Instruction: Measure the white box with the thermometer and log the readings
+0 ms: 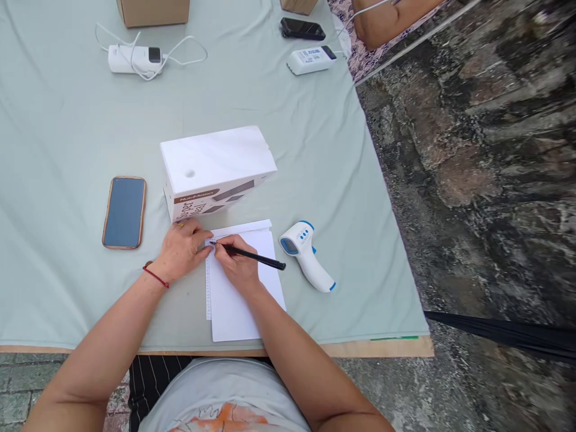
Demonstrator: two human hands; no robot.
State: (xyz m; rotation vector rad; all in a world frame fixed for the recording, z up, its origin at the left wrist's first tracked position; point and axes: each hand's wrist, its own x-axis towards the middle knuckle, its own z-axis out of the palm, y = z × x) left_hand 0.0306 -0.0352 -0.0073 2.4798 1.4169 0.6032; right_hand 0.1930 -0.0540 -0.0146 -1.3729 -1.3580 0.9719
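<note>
My right hand [238,264] is closed around a black pen [263,259], its tip touching the upper left corner of some paper. A white sheet [238,312] lies on the table beneath this hand. Along its left side shows a narrow strip of printed paper [209,300], mostly covered. My left hand [182,249] pinches at the top of that strip, thumb and forefinger on either side of the pen tip. Just beyond both hands stands a white box [216,156] with dark print on its front. To the right rests a white and blue infrared thermometer [308,255].
A smartphone [125,213] lies at left on the pale green cloth [67,150]. Farther back are a white device with a cable [135,60], a cardboard box [155,12], a black device [302,29] and another white device [310,60]. Another person's arm [387,21] appears top right.
</note>
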